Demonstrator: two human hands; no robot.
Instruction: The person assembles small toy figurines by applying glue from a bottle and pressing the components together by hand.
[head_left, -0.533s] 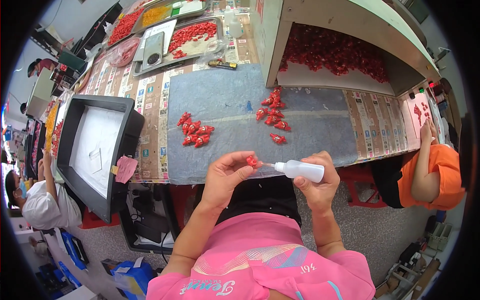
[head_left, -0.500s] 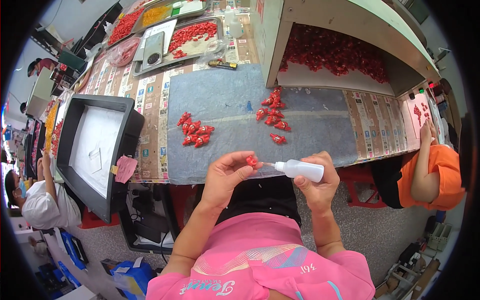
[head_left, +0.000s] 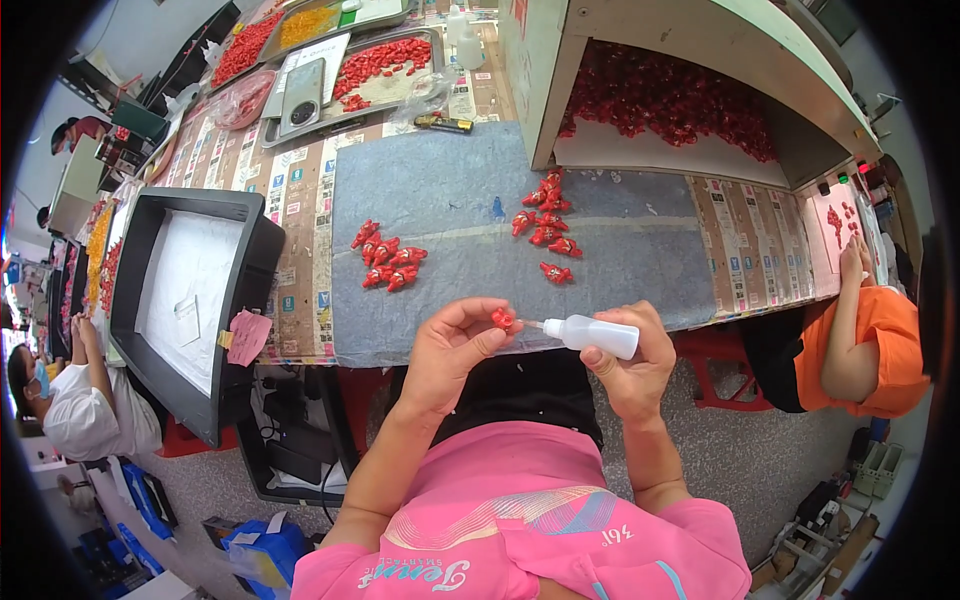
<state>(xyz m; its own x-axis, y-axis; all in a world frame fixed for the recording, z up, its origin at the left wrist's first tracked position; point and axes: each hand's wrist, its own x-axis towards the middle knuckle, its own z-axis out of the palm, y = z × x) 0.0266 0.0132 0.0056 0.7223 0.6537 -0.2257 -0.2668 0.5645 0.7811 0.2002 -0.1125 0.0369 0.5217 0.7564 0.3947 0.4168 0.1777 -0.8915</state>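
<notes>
Between the thumb and fingers of my left hand (head_left: 455,350) is a small red plastic piece (head_left: 503,319). My right hand (head_left: 634,368) grips a white squeeze bottle (head_left: 598,337), tilted with its thin nozzle pointing left at the piece. The nozzle tip is at or very near the piece; whether it touches cannot be made out. Beyond my hands, on a blue-grey cloth (head_left: 450,240), lie two groups of small red figures: one at the left (head_left: 385,258), another farther right (head_left: 548,215), with a single figure (head_left: 556,273) nearer me.
A black tray (head_left: 262,270) with white lining stands at the left. Back left are metal trays (head_left: 425,90) of red pieces and a phone (head_left: 303,97). A box-like cabinet (head_left: 543,120) heaped with red pieces is at the back right. People sit on both sides.
Both hands keep their grips and have barely moved. The bottle has shifted slightly left, its nozzle a little closer to the red piece.
</notes>
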